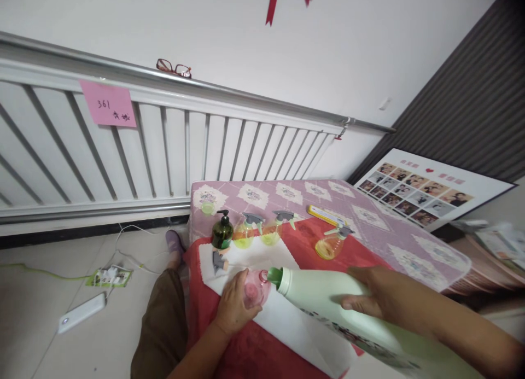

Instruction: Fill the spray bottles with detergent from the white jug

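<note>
My left hand (234, 307) is closed around a small pink see-through bottle (256, 289), tilted with its open neck facing right. My right hand (371, 294) grips a large pale green jug (320, 291), tipped so that its green spout (275, 277) meets the pink bottle's mouth. Whether liquid is flowing I cannot tell. Beyond my left hand lies a grey and peach spray head (220, 260) on white paper (287, 319). Behind it stand a dark green pump bottle (222, 231) and clear spray bottles (244, 235) holding yellow liquid.
Another spray bottle (329, 244) stands on the red cloth (303, 238) at right, near a yellow box (327, 215). A small green cap-like piece (207, 207) lies at the table's back left. A power strip (109, 277) with cables is on the floor; a radiator (229, 144) runs behind.
</note>
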`<state>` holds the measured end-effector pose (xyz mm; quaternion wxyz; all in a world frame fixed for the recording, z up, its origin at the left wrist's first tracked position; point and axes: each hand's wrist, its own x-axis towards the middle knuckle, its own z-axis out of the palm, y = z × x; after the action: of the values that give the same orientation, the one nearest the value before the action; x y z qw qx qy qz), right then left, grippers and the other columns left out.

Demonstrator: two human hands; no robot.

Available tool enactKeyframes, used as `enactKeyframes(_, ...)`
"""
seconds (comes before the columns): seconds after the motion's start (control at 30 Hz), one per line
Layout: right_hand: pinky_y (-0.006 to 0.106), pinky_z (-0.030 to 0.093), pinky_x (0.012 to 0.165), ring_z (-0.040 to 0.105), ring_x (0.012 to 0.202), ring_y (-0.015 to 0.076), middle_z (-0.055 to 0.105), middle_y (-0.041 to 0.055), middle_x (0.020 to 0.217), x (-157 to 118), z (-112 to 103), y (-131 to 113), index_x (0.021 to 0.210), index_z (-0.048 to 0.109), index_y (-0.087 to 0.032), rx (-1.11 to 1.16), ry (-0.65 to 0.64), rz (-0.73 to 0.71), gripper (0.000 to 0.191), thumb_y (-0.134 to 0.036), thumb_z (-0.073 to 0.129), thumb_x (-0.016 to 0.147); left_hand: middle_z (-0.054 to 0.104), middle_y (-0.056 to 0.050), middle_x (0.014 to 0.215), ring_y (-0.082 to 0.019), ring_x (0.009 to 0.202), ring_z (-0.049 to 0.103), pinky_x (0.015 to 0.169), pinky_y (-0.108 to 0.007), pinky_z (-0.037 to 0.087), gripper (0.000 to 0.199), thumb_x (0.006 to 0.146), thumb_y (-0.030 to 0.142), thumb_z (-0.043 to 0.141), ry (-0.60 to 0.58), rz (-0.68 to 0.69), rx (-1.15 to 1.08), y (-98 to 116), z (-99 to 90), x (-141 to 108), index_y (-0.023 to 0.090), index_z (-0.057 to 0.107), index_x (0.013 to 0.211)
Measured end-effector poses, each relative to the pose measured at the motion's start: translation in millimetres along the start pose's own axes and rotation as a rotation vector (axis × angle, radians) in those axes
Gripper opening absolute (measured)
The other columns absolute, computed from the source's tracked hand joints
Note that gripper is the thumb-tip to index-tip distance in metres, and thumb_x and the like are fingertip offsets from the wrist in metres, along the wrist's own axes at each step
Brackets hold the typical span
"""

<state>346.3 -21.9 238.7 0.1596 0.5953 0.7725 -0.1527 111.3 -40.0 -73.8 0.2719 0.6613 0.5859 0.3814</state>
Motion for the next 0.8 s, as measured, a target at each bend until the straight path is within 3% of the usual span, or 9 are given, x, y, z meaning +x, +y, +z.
enactKeyframes(0.8,0.035,0.046,0.066,0.065,0.078,0.0258,0.070,0.0071,0.087,2.1,2.8,5.6,0.086,0.063,-0.024,0.013,-0.002,0.005,0.041,-0.063,0.053,0.078,0.045,-0.014,0.142,-0.031,0.131,0.042,0.111,-0.046,0.034,0.088,0.060,0.028,0.069,0.024,0.008,-0.016,-3.2,4.1,-0.9,0.015,0.032,0.139)
